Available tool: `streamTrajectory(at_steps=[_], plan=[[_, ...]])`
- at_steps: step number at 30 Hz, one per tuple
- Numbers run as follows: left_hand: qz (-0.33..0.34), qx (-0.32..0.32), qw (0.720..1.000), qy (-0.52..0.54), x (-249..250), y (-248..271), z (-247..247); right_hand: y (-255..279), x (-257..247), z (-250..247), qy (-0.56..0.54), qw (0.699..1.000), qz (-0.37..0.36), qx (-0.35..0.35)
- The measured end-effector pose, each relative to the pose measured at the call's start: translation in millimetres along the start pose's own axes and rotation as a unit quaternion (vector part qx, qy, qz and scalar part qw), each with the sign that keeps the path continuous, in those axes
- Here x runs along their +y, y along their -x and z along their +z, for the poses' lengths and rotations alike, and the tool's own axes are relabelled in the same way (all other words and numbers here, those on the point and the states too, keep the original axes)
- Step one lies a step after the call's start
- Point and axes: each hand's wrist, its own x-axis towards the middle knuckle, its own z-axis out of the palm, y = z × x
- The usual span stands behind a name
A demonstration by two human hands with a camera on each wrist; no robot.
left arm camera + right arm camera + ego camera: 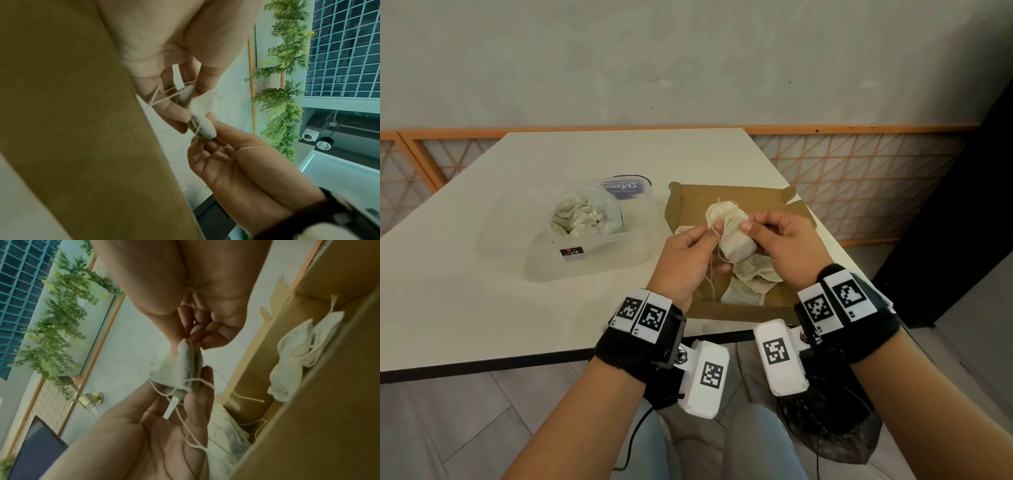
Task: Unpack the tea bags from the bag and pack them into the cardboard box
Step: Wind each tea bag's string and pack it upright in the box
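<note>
My two hands hold a tea bag bundle over the cardboard box.

My left hand [685,255] and right hand [779,245] both pinch the tea bags [732,233] above the open cardboard box [688,205] on the worktop [482,308].

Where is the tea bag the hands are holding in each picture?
Head view: the held tea bags sit in the middle, pinched between the left hand and the right hand, above the cardboard box.
Left wrist view: the bundle is near the centre, between both hands' fingertips.
Right wrist view: it hangs in the centre, strings trailing down.
Shared landmark: the cardboard box.
</note>
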Motion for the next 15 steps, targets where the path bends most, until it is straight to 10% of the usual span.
streamTrajectory(at_steps=[15], plan=[[-0.049, 0.012, 0.996, 0.07, 0.6, -0.9, -5.6, -0.8, -6.2, 17.5, 0.092, 0.993, -0.038, 0.062]])
